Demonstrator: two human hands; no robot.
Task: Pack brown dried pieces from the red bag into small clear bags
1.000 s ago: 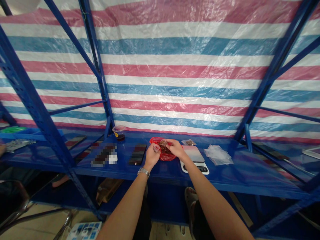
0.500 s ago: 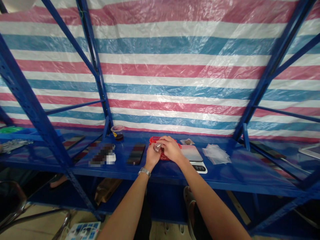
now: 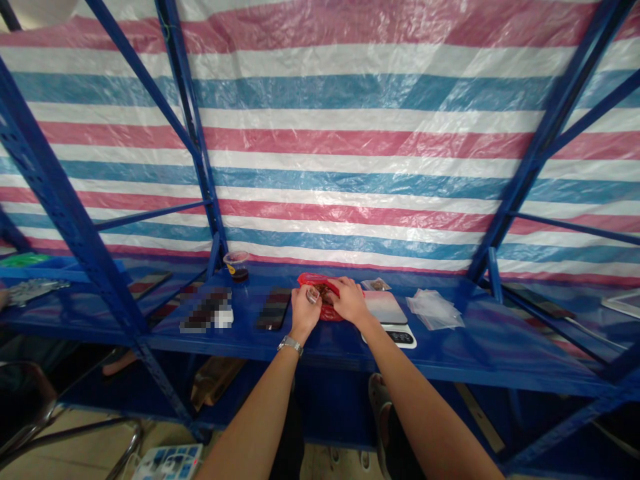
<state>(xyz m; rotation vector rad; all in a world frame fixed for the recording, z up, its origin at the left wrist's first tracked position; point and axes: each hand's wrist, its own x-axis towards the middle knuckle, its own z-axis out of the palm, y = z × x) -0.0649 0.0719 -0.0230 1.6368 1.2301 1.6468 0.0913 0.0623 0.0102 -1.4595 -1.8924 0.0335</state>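
Red plastic bag (image 3: 311, 279): lies crumpled on the blue steel shelf (image 3: 320, 353), at the centre of the frame, just under both hands and touching the scale's near side. Its mouth is open, showing a heap of brown strips (image 3: 326, 292), possibly food; too small to tell.

Left hand (image 3: 305, 310): fingers and thumb pinch together on a small clear piece (image 3: 313, 295) at the bag's left edge. What the piece is cannot be told.

Right hand (image 3: 350, 301): fingers (image 3: 336, 285) reach down into the bag's mouth, on or among the brown strips. Whether they are clamped on anything cannot be told.

Left wrist: wears a metal wristwatch (image 3: 290, 345).

Right of the bag: a kitchen scale (image 3: 400, 337) with a pale top, then a small packet (image 3: 376, 284) behind it and a stack of clear plastic bags (image 3: 434, 309).

Left of the bag: a dark phone (image 3: 274, 309), a pixelated object (image 3: 205, 310), and a plastic cup (image 3: 239, 267) holding dark liquid.

Handling: working low inside the bag's mouth seems best, since loose strips could spill onto the scale just beside it.
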